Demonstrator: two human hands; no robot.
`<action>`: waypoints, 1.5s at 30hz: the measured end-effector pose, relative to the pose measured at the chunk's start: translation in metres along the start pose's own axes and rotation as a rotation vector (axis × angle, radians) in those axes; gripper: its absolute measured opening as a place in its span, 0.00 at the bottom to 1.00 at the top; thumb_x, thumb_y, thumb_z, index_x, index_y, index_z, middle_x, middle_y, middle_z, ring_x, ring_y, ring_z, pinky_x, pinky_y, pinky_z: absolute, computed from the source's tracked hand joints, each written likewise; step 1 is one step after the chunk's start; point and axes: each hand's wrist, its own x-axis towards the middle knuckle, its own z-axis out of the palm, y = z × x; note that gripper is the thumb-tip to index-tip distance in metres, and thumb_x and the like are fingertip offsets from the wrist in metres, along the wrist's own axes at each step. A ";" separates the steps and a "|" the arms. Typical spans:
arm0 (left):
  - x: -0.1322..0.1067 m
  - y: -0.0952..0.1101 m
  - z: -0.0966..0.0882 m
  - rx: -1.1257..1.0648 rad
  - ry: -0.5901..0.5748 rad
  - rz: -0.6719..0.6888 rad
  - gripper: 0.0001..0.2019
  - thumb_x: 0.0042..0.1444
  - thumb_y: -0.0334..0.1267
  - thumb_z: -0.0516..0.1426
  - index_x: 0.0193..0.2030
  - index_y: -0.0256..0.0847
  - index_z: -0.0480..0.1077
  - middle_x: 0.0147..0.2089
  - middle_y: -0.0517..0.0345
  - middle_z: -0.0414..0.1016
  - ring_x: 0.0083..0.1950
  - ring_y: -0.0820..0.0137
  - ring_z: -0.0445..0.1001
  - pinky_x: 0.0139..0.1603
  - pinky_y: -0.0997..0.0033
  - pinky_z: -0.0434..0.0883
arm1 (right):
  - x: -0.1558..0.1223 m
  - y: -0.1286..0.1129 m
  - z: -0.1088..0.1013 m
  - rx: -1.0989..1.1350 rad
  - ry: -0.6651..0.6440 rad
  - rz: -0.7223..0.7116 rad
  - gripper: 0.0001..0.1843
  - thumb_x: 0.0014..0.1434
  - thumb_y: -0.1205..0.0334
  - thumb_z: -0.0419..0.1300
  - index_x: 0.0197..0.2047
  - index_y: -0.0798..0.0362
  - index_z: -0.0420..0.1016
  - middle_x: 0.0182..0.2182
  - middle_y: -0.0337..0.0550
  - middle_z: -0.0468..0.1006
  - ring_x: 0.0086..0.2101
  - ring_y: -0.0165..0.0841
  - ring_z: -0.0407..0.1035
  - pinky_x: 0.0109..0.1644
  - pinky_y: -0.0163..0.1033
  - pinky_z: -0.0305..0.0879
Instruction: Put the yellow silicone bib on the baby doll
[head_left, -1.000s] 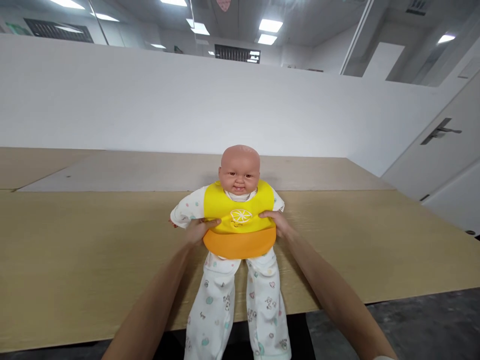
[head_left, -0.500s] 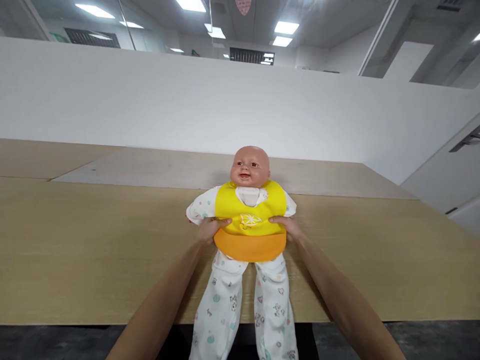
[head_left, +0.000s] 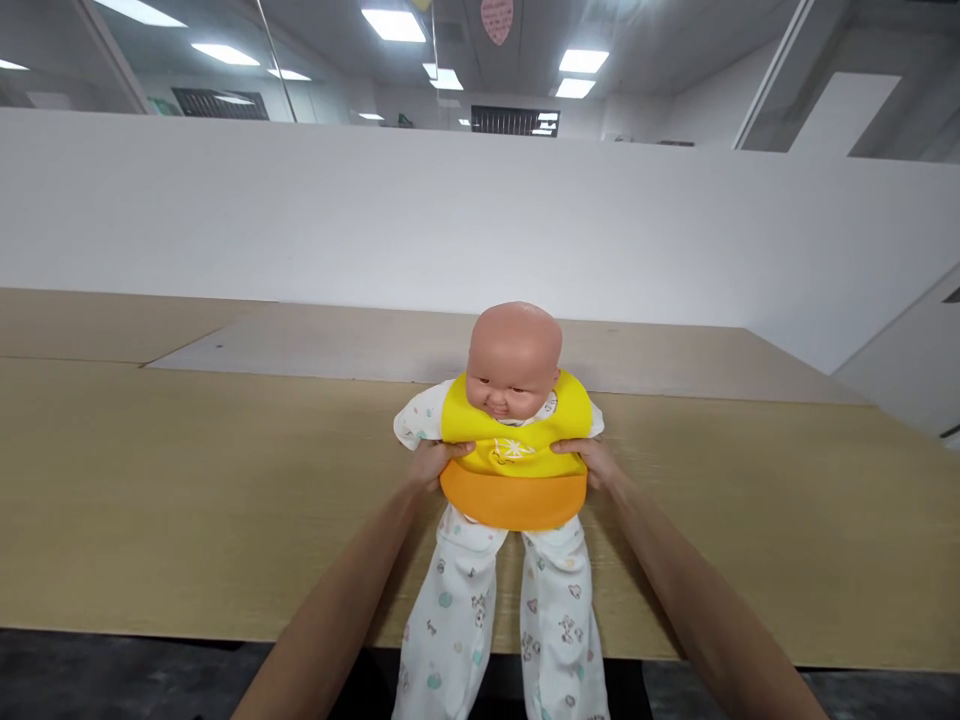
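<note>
You had a long pale worktop [head_left: 187,480] in front of you, w/ a white partition wall [head_left: 375,220] behind it and bright ceiling lights [head_left: 394,24] overhead. The baby doll [head_left: 514,355] was roughly central at the worktop's near edge, torso over the wood, legs running toward you past the edge. Its head was tipped fwd, chin down near the chest. It wore a white printed sleepsuit [head_left: 450,620], and over that a yellow bib [head_left: 517,420] w/ an orange pocket [head_left: 514,505] along the bottom.

Your grip: both sides clamped on the doll at the waist, L hand [head_left: 439,463] on one side, R hand [head_left: 589,460] on the other, w/ the fingers [head_left: 457,450] lying across the bib just above the pocket. Thumbs were out of sight.

Done so far: bib on, lying flat across the chest, pocket facing out. Can't tell from this view whether it was fastened at the back of the neck, as the head hid that spot.
</note>
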 end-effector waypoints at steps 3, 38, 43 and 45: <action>0.001 -0.002 -0.001 -0.024 -0.038 -0.045 0.23 0.26 0.28 0.71 0.36 0.36 0.77 0.45 0.43 0.81 0.51 0.47 0.77 0.51 0.51 0.76 | -0.001 0.000 -0.001 0.002 0.001 -0.031 0.33 0.25 0.73 0.71 0.41 0.53 0.77 0.45 0.46 0.81 0.47 0.48 0.75 0.51 0.49 0.73; 0.023 -0.015 -0.014 -0.051 -0.118 -0.106 0.29 0.27 0.29 0.72 0.43 0.32 0.77 0.48 0.43 0.80 0.45 0.55 0.80 0.47 0.61 0.77 | -0.005 0.004 0.003 -0.105 -0.057 -0.135 0.33 0.36 0.66 0.71 0.50 0.51 0.75 0.45 0.43 0.81 0.41 0.41 0.77 0.46 0.41 0.75; 0.021 -0.015 -0.013 -0.058 -0.102 -0.075 0.28 0.28 0.29 0.72 0.42 0.34 0.77 0.47 0.45 0.81 0.45 0.56 0.80 0.47 0.61 0.77 | -0.001 0.007 0.001 -0.111 -0.071 -0.165 0.36 0.39 0.65 0.70 0.54 0.48 0.72 0.46 0.39 0.80 0.42 0.39 0.77 0.46 0.40 0.74; 0.020 -0.014 -0.012 -0.054 -0.084 -0.055 0.27 0.28 0.30 0.72 0.41 0.36 0.77 0.47 0.47 0.81 0.45 0.55 0.80 0.47 0.61 0.77 | 0.000 0.008 0.000 -0.119 -0.070 -0.172 0.35 0.40 0.64 0.69 0.54 0.47 0.71 0.47 0.38 0.80 0.45 0.39 0.76 0.47 0.40 0.74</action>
